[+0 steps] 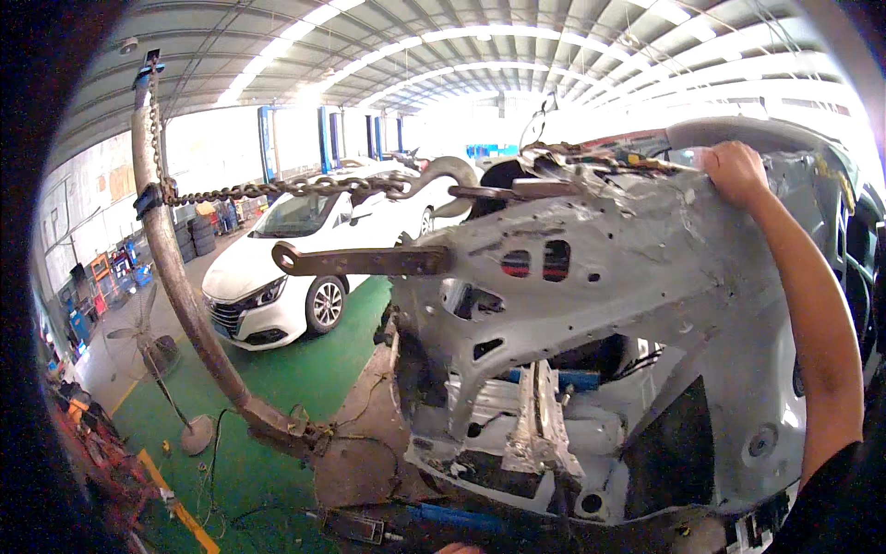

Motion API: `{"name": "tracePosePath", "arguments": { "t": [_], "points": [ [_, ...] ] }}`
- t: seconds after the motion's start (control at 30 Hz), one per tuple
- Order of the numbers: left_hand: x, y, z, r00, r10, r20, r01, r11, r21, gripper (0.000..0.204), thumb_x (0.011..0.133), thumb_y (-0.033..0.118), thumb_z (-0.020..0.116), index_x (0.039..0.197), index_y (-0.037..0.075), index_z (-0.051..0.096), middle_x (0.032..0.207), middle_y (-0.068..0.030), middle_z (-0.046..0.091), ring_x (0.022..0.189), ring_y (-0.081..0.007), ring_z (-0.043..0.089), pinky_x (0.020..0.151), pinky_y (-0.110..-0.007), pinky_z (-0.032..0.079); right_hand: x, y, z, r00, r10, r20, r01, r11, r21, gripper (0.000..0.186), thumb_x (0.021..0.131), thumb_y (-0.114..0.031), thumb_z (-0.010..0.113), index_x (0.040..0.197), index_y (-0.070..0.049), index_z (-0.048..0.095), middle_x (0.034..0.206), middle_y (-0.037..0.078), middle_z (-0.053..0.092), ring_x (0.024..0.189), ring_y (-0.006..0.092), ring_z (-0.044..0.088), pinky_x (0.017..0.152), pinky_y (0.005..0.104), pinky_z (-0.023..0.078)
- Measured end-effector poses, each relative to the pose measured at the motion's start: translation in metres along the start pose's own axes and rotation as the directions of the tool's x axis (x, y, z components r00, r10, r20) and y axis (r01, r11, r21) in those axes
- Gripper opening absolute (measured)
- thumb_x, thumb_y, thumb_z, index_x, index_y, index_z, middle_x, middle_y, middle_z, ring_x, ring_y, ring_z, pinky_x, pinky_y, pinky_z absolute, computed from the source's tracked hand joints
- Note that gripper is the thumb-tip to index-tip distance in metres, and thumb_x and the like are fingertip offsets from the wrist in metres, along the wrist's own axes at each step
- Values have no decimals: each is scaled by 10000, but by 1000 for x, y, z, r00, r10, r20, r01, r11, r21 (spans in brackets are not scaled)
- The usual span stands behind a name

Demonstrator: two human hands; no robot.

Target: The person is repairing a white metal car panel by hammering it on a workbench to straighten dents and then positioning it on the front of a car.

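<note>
A stripped, dented grey car body fills the right half of the head view. My right arm reaches up along it, and my right hand is closed over its upper edge, the fingertips hidden behind. Of my left hand only a sliver shows at the bottom rim; its fingers are out of sight. Two metal pull plates, a lower one and an upper one, stick out from the body's front end. A large hook on a taut chain meets the upper plate.
The chain runs left to a leaning steel post. Behind it stands a white car on green floor. A pedestal fan is at left, with a yellow bar nearer. Cables and a blue tube lie low in front.
</note>
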State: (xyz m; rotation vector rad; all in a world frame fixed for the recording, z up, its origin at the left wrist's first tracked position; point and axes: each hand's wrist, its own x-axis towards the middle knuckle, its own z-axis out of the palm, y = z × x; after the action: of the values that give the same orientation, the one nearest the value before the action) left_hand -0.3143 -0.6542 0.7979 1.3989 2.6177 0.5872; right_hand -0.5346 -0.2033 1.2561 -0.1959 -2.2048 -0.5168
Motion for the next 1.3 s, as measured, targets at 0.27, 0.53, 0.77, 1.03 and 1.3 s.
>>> {"name": "tracePosePath", "arguments": {
  "t": [0.27, 0.53, 0.77, 1.03, 1.3],
  "points": [
    [-90, -111, 77, 993, 105, 53, -94, 979, -182, 228, 769, 252, 634, 918, 80, 644, 924, -116, 628, 896, -310, 585, 802, -464, 460, 21, 69, 68, 975, -202, -94, 155, 917, -368, 98, 834, -123, 523, 844, -77, 609, 830, 160, 622, 841, 360, 611, 744, 485, 484],
    [-70, -138, 39, 955, -68, 290, 184, 901, -392, 300, 814, 267, 561, 1001, 47, 642, 1001, -163, 641, 972, -348, 596, 870, -463, 460, -18, 93, 49, 937, -257, -239, 301, 938, 171, 173, 893, -186, 510, 800, -44, 545, 795, 145, 550, 754, 314, 525, 670, 438, 392],
    [-39, -74, 0, 691, -571, 443, 664, 744, -76, 375, 881, 249, 522, 1168, 30, 623, 1131, -187, 620, 1025, -382, 612, 821, -529, 497, -37, 115, 28, 957, -247, 155, 254, 967, -30, 255, 924, -209, 468, 845, 18, 554, 933, 217, 588, 909, 420, 562, 840, 487, 434],
    [-96, -20, -154, 631, -647, 428, 733, 317, -602, 325, 882, 285, 582, 1079, 29, 623, 1090, -200, 642, 1043, -378, 607, 915, -458, 480, -22, 101, 25, 945, -262, 197, 256, 965, 56, 327, 966, -208, 382, 825, 39, 543, 929, 252, 598, 909, 447, 558, 851, 479, 432],
    [-221, -8, -148, 19, -834, 551, 959, -140, -245, 412, 834, 358, 624, 1078, 28, 657, 1080, -207, 672, 1031, -380, 629, 898, -448, 496, -7, 59, 15, 971, -209, 120, 190, 970, 155, 254, 937, -161, 473, 788, 28, 553, 834, 202, 577, 822, 405, 538, 788, 466, 425]
  ]
}}
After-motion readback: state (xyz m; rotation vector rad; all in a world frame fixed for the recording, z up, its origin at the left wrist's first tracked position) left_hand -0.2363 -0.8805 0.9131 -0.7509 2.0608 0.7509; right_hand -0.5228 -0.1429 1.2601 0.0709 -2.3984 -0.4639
